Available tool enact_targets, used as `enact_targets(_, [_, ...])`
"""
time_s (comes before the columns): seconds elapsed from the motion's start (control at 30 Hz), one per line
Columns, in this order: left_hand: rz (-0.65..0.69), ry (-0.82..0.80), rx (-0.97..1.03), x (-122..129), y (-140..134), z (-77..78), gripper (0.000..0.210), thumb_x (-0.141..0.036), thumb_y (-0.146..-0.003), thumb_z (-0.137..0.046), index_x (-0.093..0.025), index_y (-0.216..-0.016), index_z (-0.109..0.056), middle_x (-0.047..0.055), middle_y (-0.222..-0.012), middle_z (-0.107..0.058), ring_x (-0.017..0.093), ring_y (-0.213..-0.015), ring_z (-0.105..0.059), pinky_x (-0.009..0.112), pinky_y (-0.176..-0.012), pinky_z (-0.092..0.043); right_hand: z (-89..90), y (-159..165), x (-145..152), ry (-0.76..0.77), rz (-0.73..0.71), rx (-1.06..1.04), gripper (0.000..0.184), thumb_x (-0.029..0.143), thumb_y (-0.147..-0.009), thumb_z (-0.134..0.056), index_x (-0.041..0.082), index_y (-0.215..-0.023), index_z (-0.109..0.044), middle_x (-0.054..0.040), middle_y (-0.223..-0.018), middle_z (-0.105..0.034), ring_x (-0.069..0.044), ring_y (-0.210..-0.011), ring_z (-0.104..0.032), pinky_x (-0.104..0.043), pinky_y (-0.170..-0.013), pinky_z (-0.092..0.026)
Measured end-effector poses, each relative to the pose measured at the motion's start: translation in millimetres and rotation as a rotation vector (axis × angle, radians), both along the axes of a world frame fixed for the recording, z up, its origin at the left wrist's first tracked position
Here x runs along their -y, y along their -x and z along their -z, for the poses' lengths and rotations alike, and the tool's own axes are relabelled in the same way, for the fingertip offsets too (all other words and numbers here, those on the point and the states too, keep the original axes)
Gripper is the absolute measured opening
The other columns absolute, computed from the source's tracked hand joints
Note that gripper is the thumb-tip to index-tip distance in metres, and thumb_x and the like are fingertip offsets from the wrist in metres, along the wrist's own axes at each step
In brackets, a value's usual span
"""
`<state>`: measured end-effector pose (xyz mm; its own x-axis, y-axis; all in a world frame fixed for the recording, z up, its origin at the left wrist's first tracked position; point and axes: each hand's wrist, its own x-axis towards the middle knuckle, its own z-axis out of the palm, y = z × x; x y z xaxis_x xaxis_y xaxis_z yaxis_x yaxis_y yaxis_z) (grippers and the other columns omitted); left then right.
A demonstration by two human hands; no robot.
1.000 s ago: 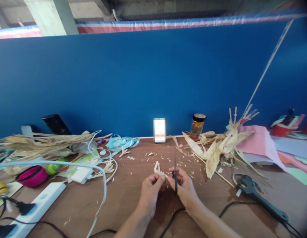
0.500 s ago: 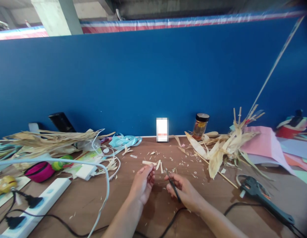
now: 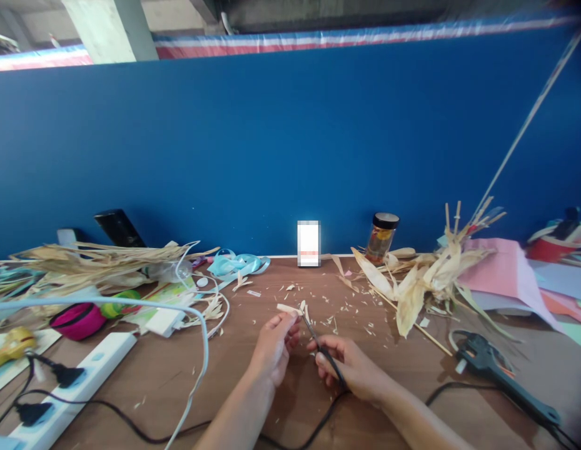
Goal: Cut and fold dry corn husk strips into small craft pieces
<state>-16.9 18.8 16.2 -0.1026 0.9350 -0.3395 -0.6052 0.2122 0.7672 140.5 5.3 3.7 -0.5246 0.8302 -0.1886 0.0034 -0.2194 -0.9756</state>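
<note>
Between the thumb and fingers of my left hand (image 3: 275, 347) is a small pale piece of dried corn husk (image 3: 287, 309), pinched at its near end. My right hand (image 3: 344, 362) is closed around dark scissors (image 3: 328, 357), whose blades point up and left. The blade tips reach the right end of the husk piece; whether they cut into it is too small to tell. Pale husk scraps (image 3: 303, 308) lie just beyond the tips, and small clippings are scattered over the brown table (image 3: 290, 406).
Dried husks (image 3: 103, 265), blue ribbon (image 3: 238, 265) and a white power strip (image 3: 79, 387) lie left. At right are a lidded jar (image 3: 381, 239), a husk bundle (image 3: 426, 284) and a glue gun (image 3: 501, 375). A black cable (image 3: 318, 428) crosses near my wrists; a lit phone (image 3: 309, 244) stands behind.
The scissors have swung up and left, bringing their tips to the husk piece in my left hand. Both hands sit slightly farther right in the picture as the view shifts a little.
</note>
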Motion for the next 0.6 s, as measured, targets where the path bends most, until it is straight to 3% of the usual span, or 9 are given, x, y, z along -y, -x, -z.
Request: enact_targets(0.6, [-0.027, 0.013, 0.007, 0.0, -2.4, 2.9, 0.009, -0.015, -0.063, -0.067, -0.010, -0.069, -0.063, 0.003, -0.066, -0.063, 0.007, -0.056, -0.056, 0.014, -0.050, -0.046, -0.6, -0.2, -2.6, 0.023, -0.024, 0.091, 0.041, 0.044, -0.069, -0.057, 0.015, -0.098, -0.055, 0.0042, -0.053, -0.053, -0.005, -0.039, -0.045, -0.015, -0.039, -0.036])
